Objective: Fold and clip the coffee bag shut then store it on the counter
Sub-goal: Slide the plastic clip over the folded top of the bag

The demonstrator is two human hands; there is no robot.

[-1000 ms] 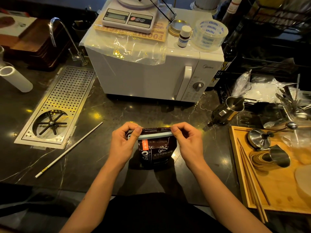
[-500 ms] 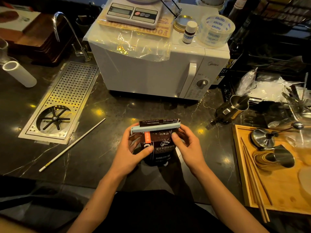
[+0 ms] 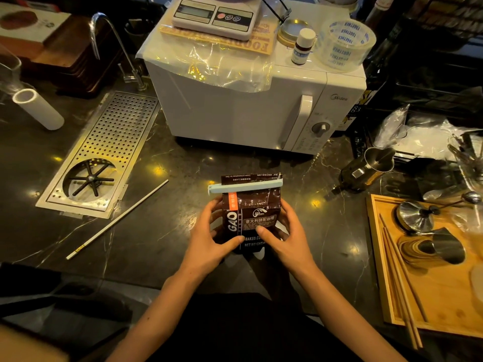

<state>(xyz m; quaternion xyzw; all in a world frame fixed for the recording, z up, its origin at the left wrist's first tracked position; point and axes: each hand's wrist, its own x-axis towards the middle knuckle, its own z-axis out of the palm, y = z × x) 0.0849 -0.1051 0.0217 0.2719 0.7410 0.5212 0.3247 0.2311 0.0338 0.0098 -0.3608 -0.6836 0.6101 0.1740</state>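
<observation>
Far left of the fingers a white tube lies on the dark counter, then a perforated drain tray and a thin white stick slanting toward the hands. The left hand grips the left edge of the bag, thumb across the front, the other fingers curled behind. The bag stands upright between both hands, its folded top pinched under a pale blue clip just above the fingertips. The right hand clamps the right edge the same way, thumb on the label. Beyond the fingers sits a white microwave carrying a scale, 1 small bottle and a tape roll. Right of the fingers lie a steel pitcher and a wooden tray.
</observation>
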